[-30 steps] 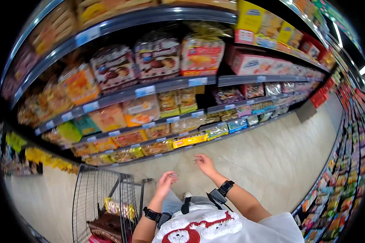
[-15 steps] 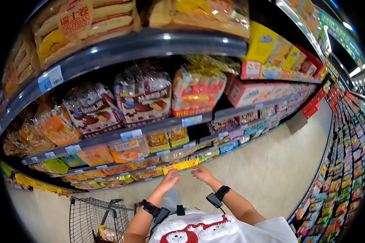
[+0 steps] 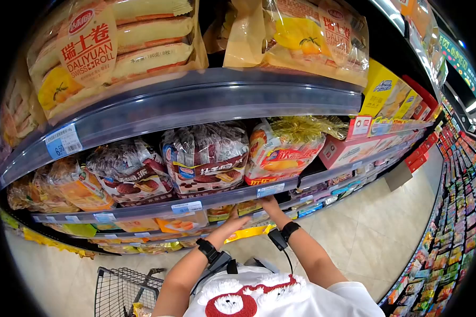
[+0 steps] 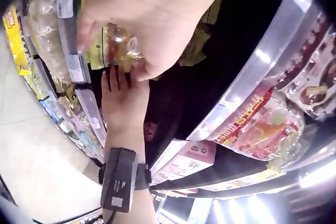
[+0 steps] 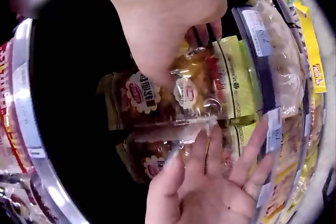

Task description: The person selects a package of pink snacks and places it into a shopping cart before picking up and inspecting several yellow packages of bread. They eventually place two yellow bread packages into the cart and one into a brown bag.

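My right hand (image 5: 168, 24) reaches into the shelf from the top of the right wrist view. Its thumb and fingers close round the upper of two clear-fronted snack packets (image 5: 226, 85), yellow-green at the end with brown pieces inside. Palm showing and fingers spread, my left hand (image 5: 210, 198) is at the lower snack packet (image 5: 152, 166); its fingertips overlap both packets in this view. In the head view the left hand (image 3: 231, 226) and right hand (image 3: 269, 205) are side by side below a shelf edge, which hides the right fingertips.
Above the hands, a shelf holds bagged chocolate pies (image 3: 209, 164) and a red-and-white bag (image 3: 285, 158). Swiss roll bags (image 3: 121, 53) sit higher. A wire shopping cart (image 3: 124, 290) stands at lower left. Tiled floor (image 3: 354, 243) stretches to the right, towards another stocked shelf.
Both hands have moved forward from above the floor to the packets under the shelf edge. The shelves look larger and closer, and the right hand has taken hold of a packet.
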A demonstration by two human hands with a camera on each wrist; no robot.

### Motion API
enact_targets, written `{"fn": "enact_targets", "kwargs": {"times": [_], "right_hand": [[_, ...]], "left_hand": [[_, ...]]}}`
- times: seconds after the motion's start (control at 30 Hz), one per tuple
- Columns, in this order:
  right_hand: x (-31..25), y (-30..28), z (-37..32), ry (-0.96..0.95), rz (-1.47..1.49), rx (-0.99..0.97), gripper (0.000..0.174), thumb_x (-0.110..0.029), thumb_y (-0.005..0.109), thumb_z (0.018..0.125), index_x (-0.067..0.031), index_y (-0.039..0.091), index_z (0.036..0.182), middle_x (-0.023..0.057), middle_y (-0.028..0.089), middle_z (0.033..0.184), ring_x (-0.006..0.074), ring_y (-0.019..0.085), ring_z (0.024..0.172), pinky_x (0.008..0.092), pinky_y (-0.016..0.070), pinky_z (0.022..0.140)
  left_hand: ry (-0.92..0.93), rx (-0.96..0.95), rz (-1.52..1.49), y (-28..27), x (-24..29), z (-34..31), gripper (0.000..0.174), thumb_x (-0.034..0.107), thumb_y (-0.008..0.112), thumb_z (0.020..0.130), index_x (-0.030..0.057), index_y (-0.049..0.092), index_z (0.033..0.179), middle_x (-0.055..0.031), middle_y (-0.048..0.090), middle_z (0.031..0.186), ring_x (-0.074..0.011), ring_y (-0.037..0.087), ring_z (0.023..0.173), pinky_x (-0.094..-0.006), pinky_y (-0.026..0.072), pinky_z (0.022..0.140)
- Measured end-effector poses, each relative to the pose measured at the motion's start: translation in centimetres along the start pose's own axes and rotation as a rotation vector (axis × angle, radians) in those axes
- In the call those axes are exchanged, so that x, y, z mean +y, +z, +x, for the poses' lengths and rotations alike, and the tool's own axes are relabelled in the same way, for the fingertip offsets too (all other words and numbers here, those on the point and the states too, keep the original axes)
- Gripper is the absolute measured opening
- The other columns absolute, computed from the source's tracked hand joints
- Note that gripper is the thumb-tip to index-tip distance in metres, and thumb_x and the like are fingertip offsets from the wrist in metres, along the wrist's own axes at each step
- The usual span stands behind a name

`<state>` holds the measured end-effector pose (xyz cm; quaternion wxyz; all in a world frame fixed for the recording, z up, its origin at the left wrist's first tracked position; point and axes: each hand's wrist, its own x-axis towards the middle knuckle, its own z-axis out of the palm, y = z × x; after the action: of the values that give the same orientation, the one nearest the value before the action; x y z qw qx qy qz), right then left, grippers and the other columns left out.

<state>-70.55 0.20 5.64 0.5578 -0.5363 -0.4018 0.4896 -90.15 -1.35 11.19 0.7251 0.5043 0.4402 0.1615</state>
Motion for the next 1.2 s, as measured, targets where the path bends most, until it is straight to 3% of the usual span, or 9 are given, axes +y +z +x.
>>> {"fn": "enact_targets", "kwargs": {"times": [0.13,0.23,0.33,0.5,0.53,0.63,0.7,0.77,1.2], "right_hand": [[-0.3,-0.5,1.5,0.108,-0.213,0.015,0.052,-0.013,0.069,0.068,-0.0026,0.044,0.113,0.0089,0.051,0.11,0.0178,0.049,0.099,0.0296,0.0382,0.087],[-0.3,-1.1,1.8,0.272,-0.192,-0.082,0.04,-0.022,0.062,0.075,-0.0041,0.049,0.109,0.0057,0.055,0.101,0.015,0.051,0.09,0.0278,0.0398,0.082],[2.2,-1.8,3.3,0.334,-0.092,-0.248,0.043,-0.029,0.059,0.078,-0.0045,0.047,0.112,0.0061,0.05,0.111,0.0159,0.046,0.099,0.0295,0.036,0.088],[-3.8,-0.9,0.5,0.203,-0.158,-0.29,0.035,-0.027,0.055,0.081,-0.0026,0.05,0.106,0.0061,0.05,0.107,0.0142,0.045,0.097,0.0265,0.0356,0.087],[0.1,-2.0,2.3,0.228,-0.2,-0.196,0.031,-0.024,0.052,0.083,-0.0015,0.05,0.105,0.0062,0.051,0.105,0.0144,0.046,0.094,0.0267,0.0374,0.085],[-7.5,-1.4,0.4,0.438,-0.486,-0.213,0.03,-0.021,0.052,0.083,-0.0008,0.051,0.105,0.0058,0.053,0.104,0.0157,0.048,0.092,0.0278,0.0393,0.083],[-3.2,-2.9,2.2,0.087,-0.248,-0.209,0.031,-0.019,0.056,0.081,-0.0016,0.053,0.106,0.006,0.054,0.107,0.0164,0.05,0.094,0.0275,0.0398,0.084],[-5.8,-3.4,1.6,0.336,-0.256,-0.161,0.032,-0.019,0.058,0.08,-0.0018,0.053,0.107,0.0057,0.054,0.108,0.0157,0.05,0.095,0.0274,0.0398,0.085],[-8.3,-8.0,-8.4,0.331,0.23,-0.236,0.048,-0.017,0.059,0.08,0.0031,0.039,0.119,0.0105,0.054,0.106,0.0174,0.055,0.091,0.0279,0.0447,0.077]], "left_hand": [[-0.086,-0.016,-0.042,0.0,-1.2,2.4,0.101,0.032,0.063,0.066,0.0032,-0.005,0.135,-0.0197,0.025,0.131,-0.0257,0.051,0.093,-0.0313,0.0487,0.062],[-0.078,0.096,0.107,1.1,-0.4,2.1,0.093,0.026,0.058,0.074,0.0061,-0.009,0.135,-0.0157,0.05,0.108,-0.0192,0.054,0.091,-0.0279,0.0478,0.064],[-0.121,0.066,0.065,0.7,-1.9,3.6,0.094,0.024,0.058,0.073,0.0059,-0.01,0.135,-0.0144,0.052,0.104,-0.0186,0.055,0.089,-0.0266,0.0475,0.064],[-0.154,-0.038,-0.204,0.6,-2.5,3.6,0.093,0.022,0.06,0.068,0.0086,-0.002,0.136,-0.0193,0.039,0.123,-0.0218,0.054,0.09,-0.0283,0.0469,0.065],[-0.148,-0.068,-0.252,0.6,-2.4,3.6,0.092,0.02,0.06,0.068,0.0097,0.001,0.137,-0.0195,0.04,0.123,-0.0221,0.054,0.089,-0.0281,0.0465,0.065],[-0.029,0.083,-0.137,2.1,-1.7,3.3,0.086,0.017,0.06,0.067,0.0122,0.011,0.137,-0.0185,0.044,0.118,-0.0225,0.054,0.089,-0.0284,0.046,0.064],[0.178,0.171,0.008,3.0,-2.3,3.7,0.083,0.018,0.06,0.066,0.0108,0.017,0.136,-0.0199,0.04,0.119,-0.0282,0.049,0.098,-0.0316,0.044,0.073],[0.325,0.241,0.154,3.7,-4.5,5.3,0.084,0.018,0.06,0.065,0.011,0.016,0.136,-0.0219,0.032,0.123,-0.0316,0.045,0.102,-0.0333,0.0416,0.08],[0.443,0.355,0.498,14.8,-0.4,-4.9,0.09,0.015,0.061,0.068,0.0118,0.002,0.137,-0.031,0.015,0.134,-0.0426,0.014,0.126,-0.0403,0.0241,0.1]]}}
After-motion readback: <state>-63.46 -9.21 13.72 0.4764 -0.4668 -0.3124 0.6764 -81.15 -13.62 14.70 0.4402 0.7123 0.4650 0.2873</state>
